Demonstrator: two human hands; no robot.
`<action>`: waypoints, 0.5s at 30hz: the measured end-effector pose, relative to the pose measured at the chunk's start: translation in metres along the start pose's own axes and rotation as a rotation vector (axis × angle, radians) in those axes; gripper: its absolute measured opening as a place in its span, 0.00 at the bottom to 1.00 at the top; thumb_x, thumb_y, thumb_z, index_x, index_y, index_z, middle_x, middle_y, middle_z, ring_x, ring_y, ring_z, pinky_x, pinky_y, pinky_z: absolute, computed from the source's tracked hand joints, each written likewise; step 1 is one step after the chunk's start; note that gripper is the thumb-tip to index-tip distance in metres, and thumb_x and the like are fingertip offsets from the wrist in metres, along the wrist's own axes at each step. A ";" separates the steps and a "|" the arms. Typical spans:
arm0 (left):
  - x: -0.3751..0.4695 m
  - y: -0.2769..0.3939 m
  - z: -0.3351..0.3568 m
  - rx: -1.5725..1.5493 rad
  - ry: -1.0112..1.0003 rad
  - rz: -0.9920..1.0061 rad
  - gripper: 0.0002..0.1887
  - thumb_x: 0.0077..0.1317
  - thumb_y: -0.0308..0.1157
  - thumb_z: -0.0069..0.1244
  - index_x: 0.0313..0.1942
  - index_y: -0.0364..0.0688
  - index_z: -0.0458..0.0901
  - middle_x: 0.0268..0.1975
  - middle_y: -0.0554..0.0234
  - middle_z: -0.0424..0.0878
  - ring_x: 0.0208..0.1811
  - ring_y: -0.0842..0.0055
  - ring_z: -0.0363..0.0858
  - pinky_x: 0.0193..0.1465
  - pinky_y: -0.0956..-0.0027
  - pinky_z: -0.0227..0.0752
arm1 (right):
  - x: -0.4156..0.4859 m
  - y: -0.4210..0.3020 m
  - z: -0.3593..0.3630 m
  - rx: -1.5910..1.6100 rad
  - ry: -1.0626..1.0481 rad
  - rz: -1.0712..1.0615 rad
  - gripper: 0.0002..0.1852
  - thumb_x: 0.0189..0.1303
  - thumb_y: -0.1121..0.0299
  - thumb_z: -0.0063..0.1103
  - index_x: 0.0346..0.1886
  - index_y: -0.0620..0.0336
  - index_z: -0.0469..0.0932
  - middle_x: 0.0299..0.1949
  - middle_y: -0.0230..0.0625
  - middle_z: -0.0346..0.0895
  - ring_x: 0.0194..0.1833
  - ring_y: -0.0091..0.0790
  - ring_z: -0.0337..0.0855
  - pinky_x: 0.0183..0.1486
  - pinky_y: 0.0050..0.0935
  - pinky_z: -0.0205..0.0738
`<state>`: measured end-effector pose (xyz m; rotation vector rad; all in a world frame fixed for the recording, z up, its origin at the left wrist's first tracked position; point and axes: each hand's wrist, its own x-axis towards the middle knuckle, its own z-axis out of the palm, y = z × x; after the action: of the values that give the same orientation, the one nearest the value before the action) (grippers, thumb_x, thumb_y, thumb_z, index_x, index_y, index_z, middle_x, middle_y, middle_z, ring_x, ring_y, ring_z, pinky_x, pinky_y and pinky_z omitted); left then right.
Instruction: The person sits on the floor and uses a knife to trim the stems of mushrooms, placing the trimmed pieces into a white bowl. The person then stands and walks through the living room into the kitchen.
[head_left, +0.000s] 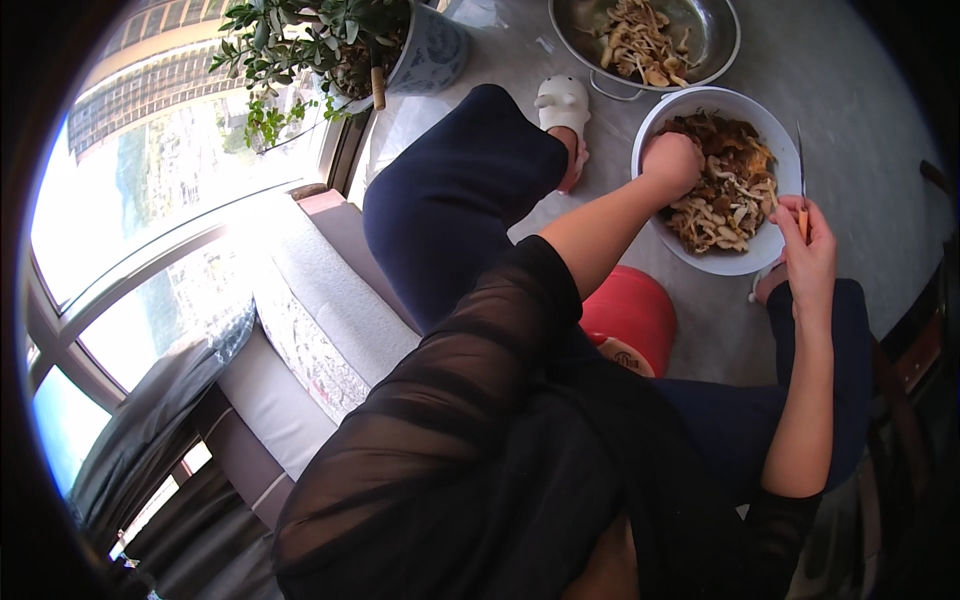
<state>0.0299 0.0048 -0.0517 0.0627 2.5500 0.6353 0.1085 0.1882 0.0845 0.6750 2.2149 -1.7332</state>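
Note:
My left hand (673, 165) reaches over the left rim of a white bowl (787, 161), its fingers curled down and hidden among the mushrooms. Loose mushrooms (724, 199) with pale stems and brown caps fill much of this bowl, along with dark brown debris. At the bowl's right rim, my right hand (808, 240) grips the orange handle of a small knife (802, 169). Its thin blade points away from me. A pale, slender piece (773, 196), perhaps a mushroom stem, shows at the right thumb and fingertips.
Just beyond the bowl, a metal basin (724, 56) with a loop handle holds more mushrooms (645, 45). A red bucket (637, 307) stands between my legs on the grey floor (855, 97). To the left are a potted plant (300, 45), a window and a cushioned seat (337, 277).

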 end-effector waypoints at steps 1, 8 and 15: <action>0.000 0.002 0.002 0.054 -0.023 -0.014 0.10 0.58 0.34 0.49 0.32 0.41 0.86 0.35 0.50 0.85 0.39 0.59 0.84 0.45 0.60 0.76 | 0.000 0.000 0.000 -0.001 0.002 -0.006 0.10 0.64 0.67 0.56 0.44 0.62 0.77 0.29 0.26 0.78 0.22 0.12 0.63 0.24 0.15 0.57; 0.005 0.010 0.013 0.071 -0.021 -0.110 0.11 0.60 0.35 0.48 0.34 0.40 0.85 0.38 0.51 0.85 0.41 0.60 0.84 0.44 0.61 0.77 | 0.001 0.001 0.001 0.014 -0.005 0.002 0.10 0.64 0.66 0.56 0.44 0.62 0.77 0.30 0.26 0.78 0.22 0.13 0.62 0.24 0.15 0.57; 0.018 0.001 -0.001 -0.271 -0.139 -0.210 0.12 0.56 0.38 0.54 0.33 0.39 0.86 0.32 0.53 0.86 0.35 0.62 0.84 0.42 0.62 0.77 | -0.002 -0.004 0.000 -0.022 -0.006 -0.013 0.11 0.65 0.66 0.55 0.44 0.63 0.77 0.30 0.27 0.79 0.22 0.13 0.63 0.24 0.15 0.58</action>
<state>0.0132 0.0081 -0.0590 -0.2422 2.2779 0.8536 0.1079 0.1866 0.0890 0.6508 2.2365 -1.7119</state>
